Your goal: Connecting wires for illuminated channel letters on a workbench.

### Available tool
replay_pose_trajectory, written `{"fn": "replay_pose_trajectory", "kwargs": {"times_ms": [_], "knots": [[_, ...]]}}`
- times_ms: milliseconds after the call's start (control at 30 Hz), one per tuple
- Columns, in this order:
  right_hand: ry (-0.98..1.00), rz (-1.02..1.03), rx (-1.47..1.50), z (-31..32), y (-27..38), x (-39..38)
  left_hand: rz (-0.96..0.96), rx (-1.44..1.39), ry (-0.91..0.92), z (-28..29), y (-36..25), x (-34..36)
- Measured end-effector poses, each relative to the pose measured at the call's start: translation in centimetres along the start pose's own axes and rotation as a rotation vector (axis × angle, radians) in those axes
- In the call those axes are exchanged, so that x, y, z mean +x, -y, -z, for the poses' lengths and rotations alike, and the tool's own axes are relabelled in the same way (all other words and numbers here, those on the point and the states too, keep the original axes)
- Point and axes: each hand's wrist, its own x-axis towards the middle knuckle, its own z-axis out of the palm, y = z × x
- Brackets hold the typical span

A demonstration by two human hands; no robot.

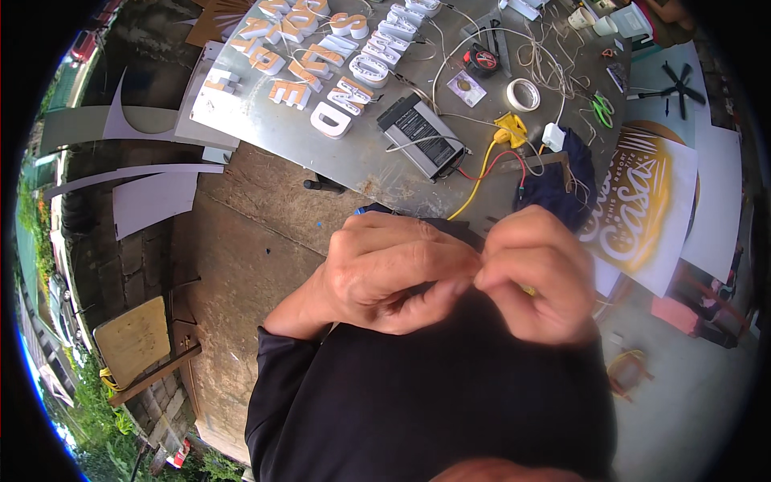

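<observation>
My left hand (393, 269) and my right hand (536, 273) meet in front of my chest, near the table's edge. Both are closed, with thumbs and fingers pinched together and the tips touching. Whatever lies between them is too small or hidden to make out; a speck of yellow shows by the right fingers. Just beyond, on the metal table (353, 169), is a grey power supply box (424, 136) with wires. A yellow cord ends in a yellow socket (511, 128), beside a white plug (554, 136). Dark blue cloth (572, 189) lies behind my right hand.
Several white and orange channel letters (369, 71) stand at the table's far left. A tape measure (480, 60), a roll of white tape (524, 95), tangled wires (546, 60) and green-handled cutters (601, 110) lie to the right. A printed sign sheet (642, 213) sits past the right edge.
</observation>
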Motion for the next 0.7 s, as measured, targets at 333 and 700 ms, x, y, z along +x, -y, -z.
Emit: {"fn": "replay_pose_trajectory", "kwargs": {"times_ms": [333, 700], "knots": [[-0.036, -0.030, 0.012, -0.61, -0.14, -0.38, 0.043, -0.059, 0.005, 0.08, 0.14, 0.09], [-0.061, 0.108, -0.013, -0.90, -0.81, -0.84, 0.065, -0.196, -0.021, -0.25, 0.65, 0.10]]}}
